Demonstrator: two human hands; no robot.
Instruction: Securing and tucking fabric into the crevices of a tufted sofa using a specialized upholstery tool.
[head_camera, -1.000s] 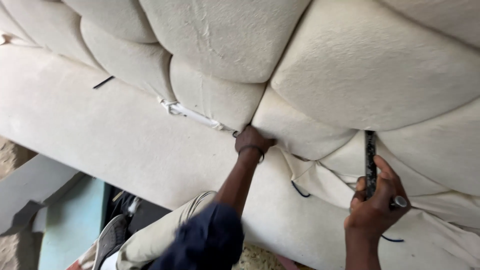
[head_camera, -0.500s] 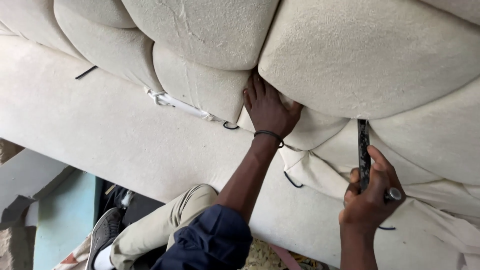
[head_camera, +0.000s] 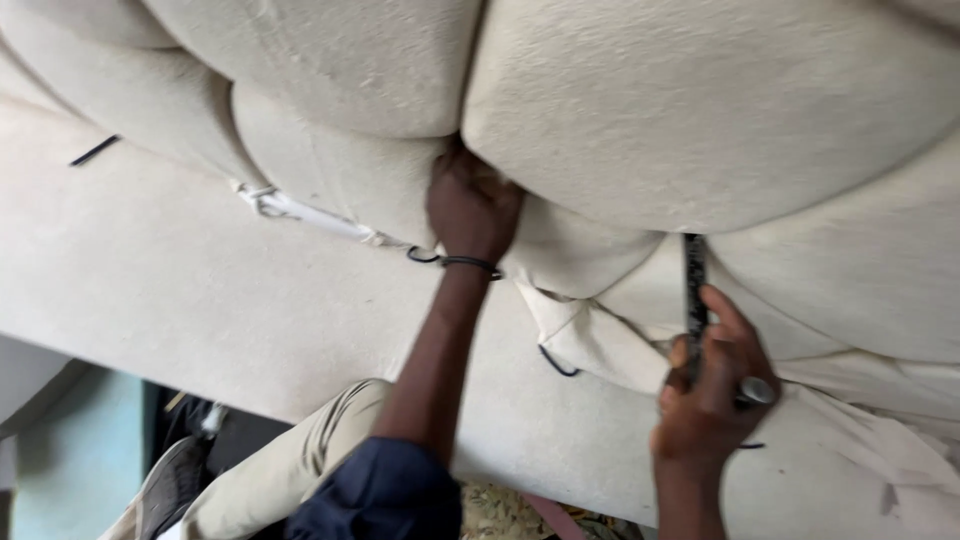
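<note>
Left hand (head_camera: 472, 205) now higher, slid from the lower fold up toward 12 o'clock, fingers tucked into the seam between two cream cushion tufts (head_camera: 690, 110). Right hand (head_camera: 712, 395), gripping the dark tool (head_camera: 694, 290), shifted slightly toward 9 o'clock.

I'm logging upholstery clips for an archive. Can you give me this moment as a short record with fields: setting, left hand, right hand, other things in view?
setting: cream tufted cushion panel seen from close up
left hand: left hand pressed into the fold between two puffs, dark band on the wrist
right hand: right hand gripping a slim dark tool that points up into a seam
other: white strip along a seam; beige trouser leg; grey shoe
</note>
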